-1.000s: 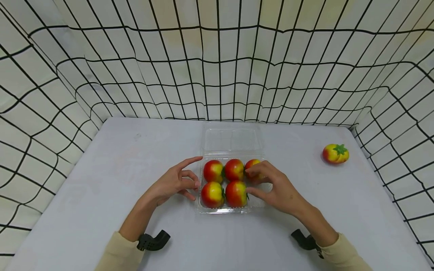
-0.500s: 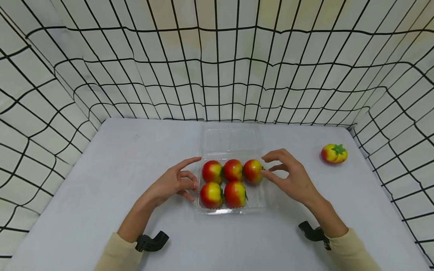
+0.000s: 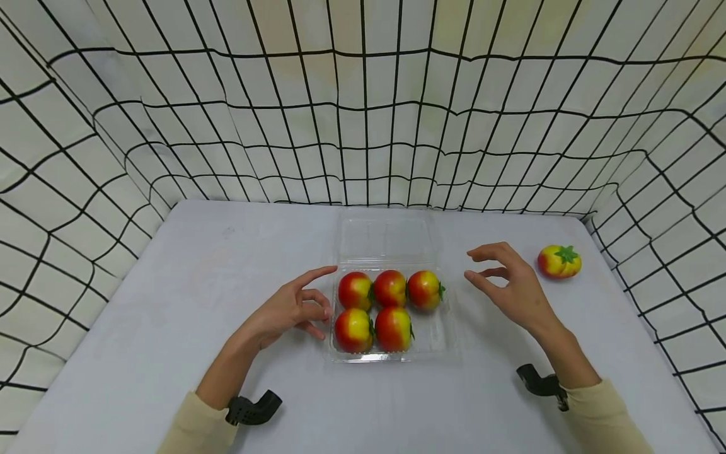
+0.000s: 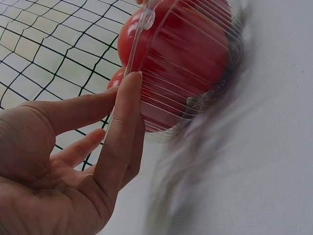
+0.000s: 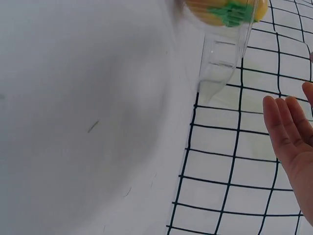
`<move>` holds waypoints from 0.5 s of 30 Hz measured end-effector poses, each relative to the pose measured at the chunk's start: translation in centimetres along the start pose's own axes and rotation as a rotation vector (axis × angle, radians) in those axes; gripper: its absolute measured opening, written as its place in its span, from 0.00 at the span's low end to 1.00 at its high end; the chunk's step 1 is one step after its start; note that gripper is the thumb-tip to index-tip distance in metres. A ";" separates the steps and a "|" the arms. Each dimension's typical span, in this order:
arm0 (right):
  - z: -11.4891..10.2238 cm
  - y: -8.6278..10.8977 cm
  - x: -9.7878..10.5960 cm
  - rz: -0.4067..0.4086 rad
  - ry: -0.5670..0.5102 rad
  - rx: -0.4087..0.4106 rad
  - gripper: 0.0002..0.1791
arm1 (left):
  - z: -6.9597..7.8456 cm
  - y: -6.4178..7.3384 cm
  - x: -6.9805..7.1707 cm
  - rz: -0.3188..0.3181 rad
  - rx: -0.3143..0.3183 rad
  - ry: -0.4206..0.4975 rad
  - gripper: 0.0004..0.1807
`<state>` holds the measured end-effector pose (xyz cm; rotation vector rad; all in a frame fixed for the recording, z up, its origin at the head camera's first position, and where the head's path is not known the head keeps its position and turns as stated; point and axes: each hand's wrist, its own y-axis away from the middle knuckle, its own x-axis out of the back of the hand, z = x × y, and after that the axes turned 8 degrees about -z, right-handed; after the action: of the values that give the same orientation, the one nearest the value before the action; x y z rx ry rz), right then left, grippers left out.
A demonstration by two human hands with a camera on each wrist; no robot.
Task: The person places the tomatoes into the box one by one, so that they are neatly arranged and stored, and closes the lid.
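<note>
In the head view a clear plastic clamshell box (image 3: 433, 334) lies on the white table, its lid (image 3: 388, 236) folded back. Several red-and-yellow, tomato-like fruits (image 3: 354, 329) sit in it, three along the back row and two in front. A green-leafed fruit (image 3: 425, 290) fills the back right spot; the front right compartment is bare. My left hand (image 3: 292, 309) is at the box's left side, and the left wrist view shows its fingertips (image 4: 129, 83) pinching the rim. My right hand (image 3: 513, 287) holds nothing, in the air right of the box, fingers and thumb apart.
One more red-and-yellow fruit (image 3: 559, 261) with a green leafy top lies on the far right of the table (image 3: 170, 302). Black wire mesh (image 3: 363, 126) stands around the back and sides. Each wrist carries a black camera mount (image 3: 254, 408).
My right hand has let go of the back right fruit and moved right, away from the box. That fruit stays in its compartment. My left hand has kept its place.
</note>
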<state>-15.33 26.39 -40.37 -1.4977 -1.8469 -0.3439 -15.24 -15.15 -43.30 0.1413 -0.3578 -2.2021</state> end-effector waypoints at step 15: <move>1.8 0.3 1.7 0.027 -0.002 -0.101 0.22 | -0.2 0.1 -0.1 -0.002 -0.002 0.005 0.42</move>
<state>-15.84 28.78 -40.55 -1.5896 -1.8332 -0.4281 -15.06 -15.15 -43.42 0.1457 -0.3525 -2.2039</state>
